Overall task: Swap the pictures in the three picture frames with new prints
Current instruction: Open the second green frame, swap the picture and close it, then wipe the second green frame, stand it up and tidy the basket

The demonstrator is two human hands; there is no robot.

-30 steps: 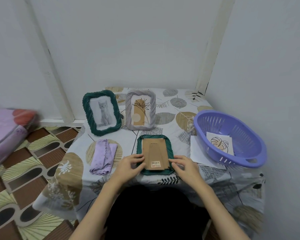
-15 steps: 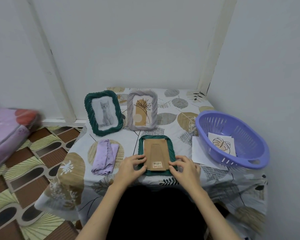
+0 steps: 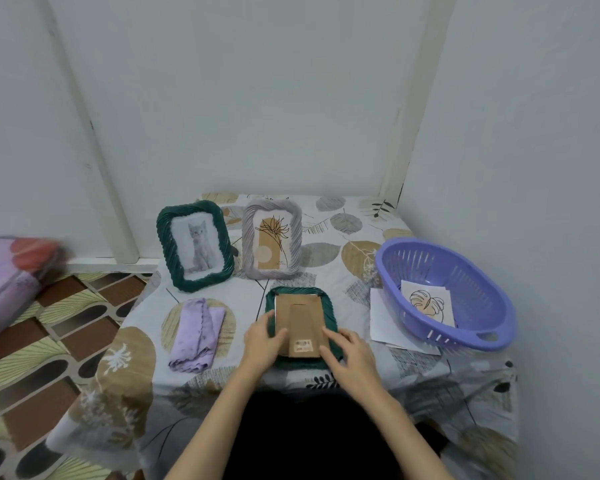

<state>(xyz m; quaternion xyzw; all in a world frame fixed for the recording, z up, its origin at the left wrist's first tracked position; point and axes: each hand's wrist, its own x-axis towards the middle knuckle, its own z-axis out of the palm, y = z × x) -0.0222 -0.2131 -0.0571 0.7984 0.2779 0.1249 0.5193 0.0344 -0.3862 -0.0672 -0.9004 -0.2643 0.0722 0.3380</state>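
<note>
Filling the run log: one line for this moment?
left hand and right hand: touching brown cardboard backing | face-down dark green frame: on table

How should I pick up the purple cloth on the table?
Pinch the purple cloth from above, near its middle. It lies flat and folded into a long strip left of the face-down frame, so a middle pinch probably catches all its layers. Both hands are busy at that frame now.
</note>
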